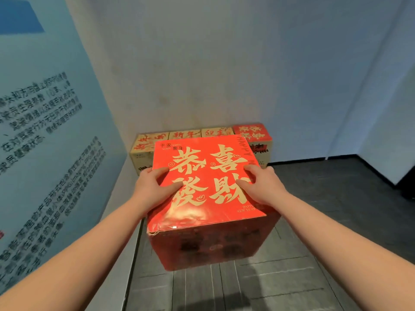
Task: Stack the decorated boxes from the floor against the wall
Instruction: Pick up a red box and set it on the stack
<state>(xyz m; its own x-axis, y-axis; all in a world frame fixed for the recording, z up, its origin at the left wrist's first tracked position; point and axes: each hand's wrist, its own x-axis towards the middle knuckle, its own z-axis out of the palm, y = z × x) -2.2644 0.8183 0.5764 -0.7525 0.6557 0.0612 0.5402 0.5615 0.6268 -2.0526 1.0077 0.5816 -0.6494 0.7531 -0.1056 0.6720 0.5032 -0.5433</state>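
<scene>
A large red box (pixel 208 223) with gold characters on its lid is held up in front of me, above the dark floor. My left hand (pixel 152 187) grips its left side, fingers spread on the lid. My right hand (pixel 261 187) grips its right side the same way. Behind it, against the far wall, stands a row of decorated boxes: tan boxes (pixel 146 144) with red characters on the left and a small red box (pixel 251 131) on top of a tan one at the right end.
A blue panel with printed text (pixel 49 142) runs along the left. White walls (pixel 213 63) close the corner ahead and to the right. Dark tiled floor (pixel 314 221) stretches to the right, with a dark object (pixel 408 182) at the right edge.
</scene>
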